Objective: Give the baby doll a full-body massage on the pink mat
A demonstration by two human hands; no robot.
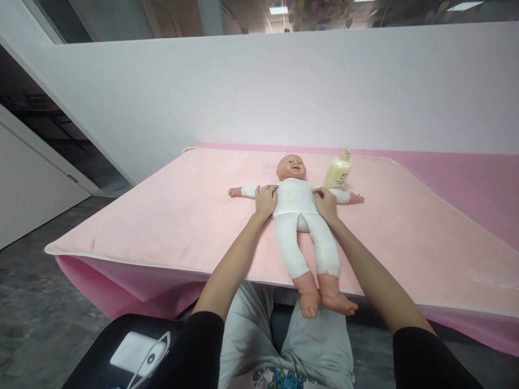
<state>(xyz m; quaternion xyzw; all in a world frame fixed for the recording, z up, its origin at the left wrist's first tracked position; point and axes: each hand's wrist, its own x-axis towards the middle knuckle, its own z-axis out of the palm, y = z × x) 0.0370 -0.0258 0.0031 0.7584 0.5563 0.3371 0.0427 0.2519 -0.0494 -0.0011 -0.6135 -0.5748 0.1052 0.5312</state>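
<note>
A baby doll [298, 197] with a white cloth body lies on its back on the pink blanket [182, 216]. Its head points away from me, its arms stretch sideways and its bare feet hang past the near table edge. My left hand [266, 200] is closed around the doll's upper arm by the shoulder, on the left side of the picture. On the other side, my right hand [325, 202] has its fingers bent in against the doll's chest and upper arm. What my thumbs and fingertips press on is partly hidden.
A pale yellow bottle [338, 170] stands just beyond the doll's right-side arm. Behind the table rises a white wall [284, 92] with a window above it. A white device with a cable [138, 354] rests on a black seat at lower left.
</note>
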